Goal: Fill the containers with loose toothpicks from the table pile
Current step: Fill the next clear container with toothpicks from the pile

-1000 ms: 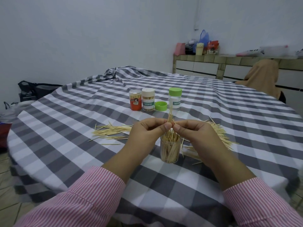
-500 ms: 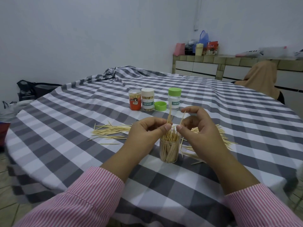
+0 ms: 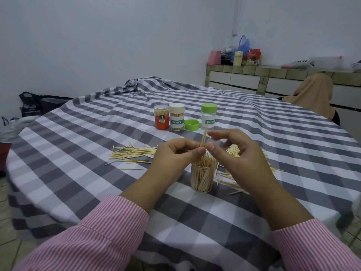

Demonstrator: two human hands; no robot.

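Note:
A clear open container [image 3: 203, 179], packed with upright toothpicks, stands on the checked cloth between my hands. Just above its mouth, my left hand [image 3: 173, 159] pinches a few toothpicks [image 3: 204, 136] upright between thumb and forefinger. My right hand [image 3: 242, 159] is beside them, its thumb tip touching the bunch and its fingers loosely curved with nothing in them. Loose toothpicks lie in a left pile [image 3: 132, 153] and in a right pile [image 3: 233, 151], the latter partly hidden behind my right hand.
At the back stand a red-labelled container [image 3: 161, 120], a white-lidded toothpick container [image 3: 176, 120], a loose green lid [image 3: 191, 125] and a green-lidded container [image 3: 209, 116]. The table [image 3: 273, 133] is round, and its cloth drops off near my sleeves. A person in tan sits far right [image 3: 314, 94].
My right hand, which held a single toothpick apart half a second ago, has come back to the bunch. Its thumb now touches the bunch. My left hand stays pinched above the container.

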